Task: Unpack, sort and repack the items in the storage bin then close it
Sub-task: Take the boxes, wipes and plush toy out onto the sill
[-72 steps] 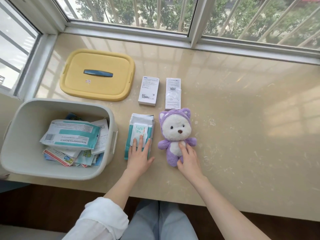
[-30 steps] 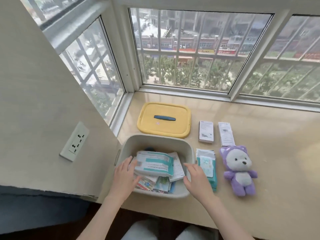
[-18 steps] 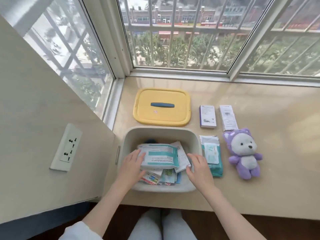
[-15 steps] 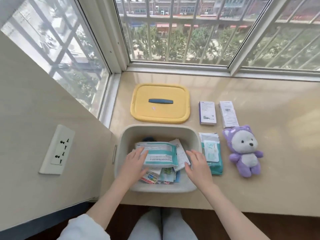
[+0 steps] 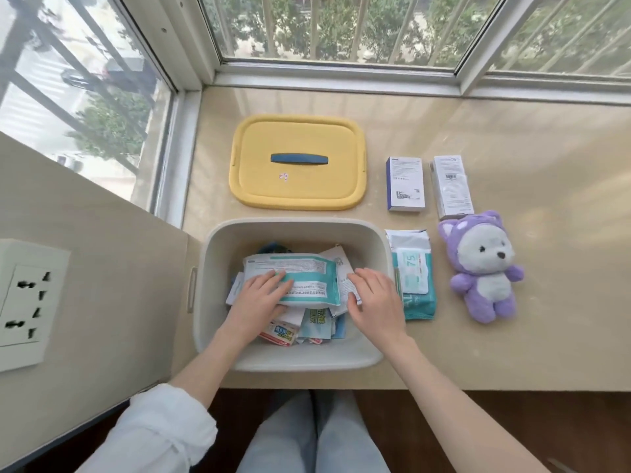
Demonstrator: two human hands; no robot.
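Both hands are down inside the storage bin (image 5: 293,225), which sits open at centre frame on the beige counter (image 5: 553,158). My left hand (image 5: 259,298) lies fingers-flat on the big teal-and-white packet (image 5: 309,279) on top of the pile, pressing, not clutching. My right hand (image 5: 374,298) rests with loosely bent fingers on the white leaflet (image 5: 341,262) at the packet's right edge, and I can't make out a real pinch there. Small sachets (image 5: 314,324) poke out underneath. The yellow lid (image 5: 297,186) lies flat just above the bin. Right of the bin, touching its wall, is the wipes pack (image 5: 415,278), then the purple plush (image 5: 485,268). Above those are two upright-lying boxes, one blue-edged (image 5: 406,184), one white (image 5: 451,187).
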